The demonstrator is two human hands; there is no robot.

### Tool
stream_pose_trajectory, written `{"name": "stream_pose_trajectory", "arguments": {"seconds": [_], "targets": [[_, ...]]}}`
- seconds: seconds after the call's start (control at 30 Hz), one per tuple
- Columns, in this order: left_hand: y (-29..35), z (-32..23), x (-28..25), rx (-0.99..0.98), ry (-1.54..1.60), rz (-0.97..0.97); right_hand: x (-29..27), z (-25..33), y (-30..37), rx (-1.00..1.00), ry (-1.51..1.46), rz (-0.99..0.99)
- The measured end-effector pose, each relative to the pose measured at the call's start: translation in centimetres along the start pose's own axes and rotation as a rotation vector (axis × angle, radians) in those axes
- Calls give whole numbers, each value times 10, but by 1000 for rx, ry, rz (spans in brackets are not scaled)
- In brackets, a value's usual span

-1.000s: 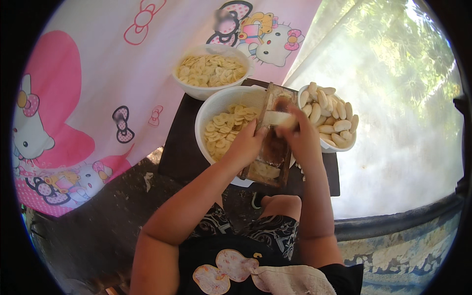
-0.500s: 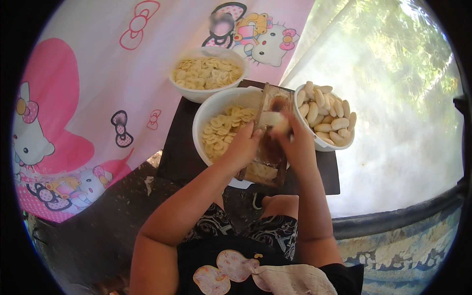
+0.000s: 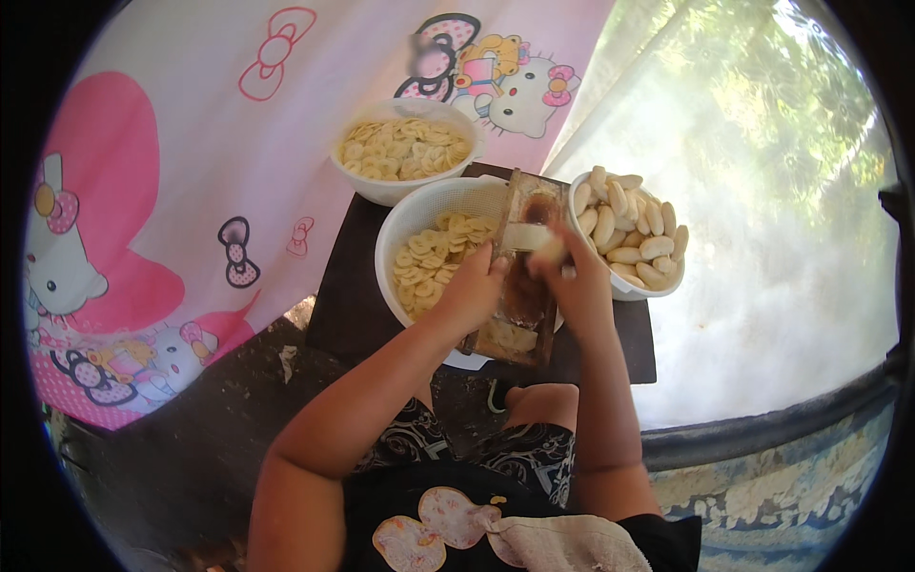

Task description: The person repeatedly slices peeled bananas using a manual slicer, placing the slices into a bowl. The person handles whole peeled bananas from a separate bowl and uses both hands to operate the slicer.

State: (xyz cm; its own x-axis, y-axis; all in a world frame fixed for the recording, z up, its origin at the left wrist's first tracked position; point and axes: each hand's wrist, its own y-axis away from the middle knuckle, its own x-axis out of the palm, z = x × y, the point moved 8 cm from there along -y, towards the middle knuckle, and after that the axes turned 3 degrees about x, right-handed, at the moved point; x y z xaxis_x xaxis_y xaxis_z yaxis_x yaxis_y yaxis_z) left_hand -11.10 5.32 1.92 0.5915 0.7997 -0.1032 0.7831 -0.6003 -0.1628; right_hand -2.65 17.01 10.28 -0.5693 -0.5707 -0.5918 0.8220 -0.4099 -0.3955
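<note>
A wooden slicer board lies aslant across the top of a white perforated basin. My left hand is closed around the board's left edge, near its middle. Against the slicer's face my right hand presses a peeled banana, partly covered by the fingers and a little blurred. Pale round banana slices lie heaped in the basin beneath and left of the board. The slicer's blade cannot be made out clearly.
Behind stands another white basin full of banana slices. At the right, a white basin is piled with whole peeled bananas. All sit on a dark table. A printed pink curtain hangs at the left, a sheer one at the right.
My right hand and the banana have shifted slightly toward me along the slicer. My left hand keeps its hold on the board's edge. The whole view has tilted a little.
</note>
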Motion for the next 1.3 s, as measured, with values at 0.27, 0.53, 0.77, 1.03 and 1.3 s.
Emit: {"name": "stream_pose_trajectory", "arguments": {"seconds": [0.27, 0.53, 0.77, 1.03, 1.3], "targets": [[0, 6, 2, 17, -5, -1, 5, -25, -66, -22, 116, -169], [-2, 3, 1, 14, -15, 11, 2, 21, 31, -218, 304, -6], [5, -2, 1, -6, -58, -30, 10, -23, -67, -67, 188, -151], [0, 2, 1, -8, -22, 17, 0, 13, 26, -179, 301, -16], [2, 2, 1, -46, -22, 0, 6, -10, -80, -139, 279, -203]]}}
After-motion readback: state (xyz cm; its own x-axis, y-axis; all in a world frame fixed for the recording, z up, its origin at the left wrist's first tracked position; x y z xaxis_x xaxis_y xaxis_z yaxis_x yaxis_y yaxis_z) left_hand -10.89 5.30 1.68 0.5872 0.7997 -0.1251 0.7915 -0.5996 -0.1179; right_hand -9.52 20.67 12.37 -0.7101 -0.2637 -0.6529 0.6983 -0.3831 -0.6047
